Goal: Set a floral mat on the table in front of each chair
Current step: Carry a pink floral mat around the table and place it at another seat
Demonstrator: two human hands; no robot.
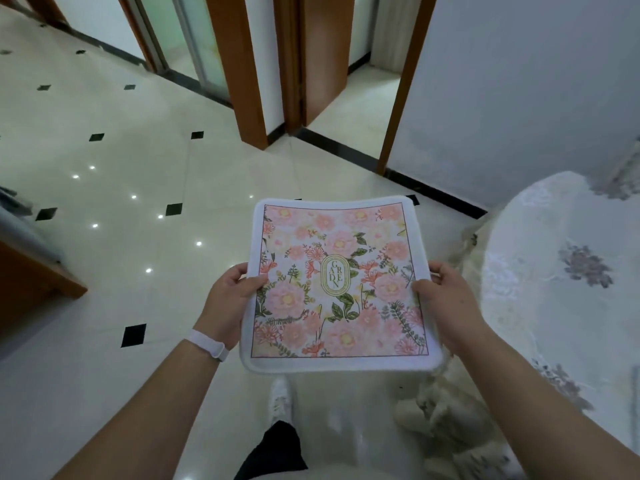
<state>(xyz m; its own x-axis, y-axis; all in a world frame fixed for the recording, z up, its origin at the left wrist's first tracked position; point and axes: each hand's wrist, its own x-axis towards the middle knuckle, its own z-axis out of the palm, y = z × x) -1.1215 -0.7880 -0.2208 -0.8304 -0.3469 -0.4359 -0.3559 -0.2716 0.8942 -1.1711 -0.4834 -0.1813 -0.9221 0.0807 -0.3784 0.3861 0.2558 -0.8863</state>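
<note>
The left hand (232, 295) pinches the mat (341, 285) at 9 o'clock, the right hand (445, 296) at 3, so it is flat, ready for the table (554, 306).

Glossy tiled floor (104, 188), seemingly soft cloth mat (341, 285), wooden door frames (242, 71)

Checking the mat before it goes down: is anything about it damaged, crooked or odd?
Nothing stands out. The floral mat shows no tear or stain; its edges only bow slightly. The left hand and right hand grip its sides, above the floor, beside the cloth-covered table.
</note>
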